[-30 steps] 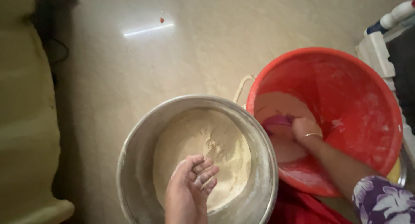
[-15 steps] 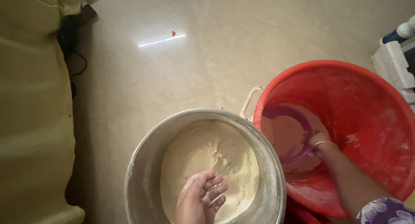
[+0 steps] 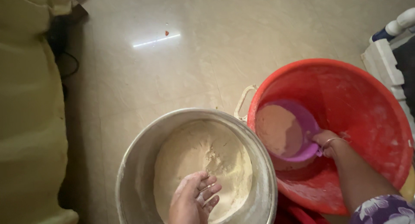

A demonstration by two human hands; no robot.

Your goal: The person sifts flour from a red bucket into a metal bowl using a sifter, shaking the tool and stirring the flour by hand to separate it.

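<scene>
On the floor (image 3: pixel 259 42), two vessels stood touching, rim against rim, so that material could pass between them without crossing open floor. At near centre, the steel bowl (image 3: pixel 134 176) held a mound of pale flour (image 3: pixel 203 159). The left hand (image 3: pixel 192 202) rested palm-up on the flour, its grip spread and pinching nothing, apparently placed to work the flour. At right, the red tub (image 3: pixel 371 116) held the purple scoop (image 3: pixel 302 133). The right hand (image 3: pixel 330 144) had its grip pressed together on the scoop's near edge, holding it level so the brownish powder (image 3: pixel 276 131) filling it stayed inside.
</scene>
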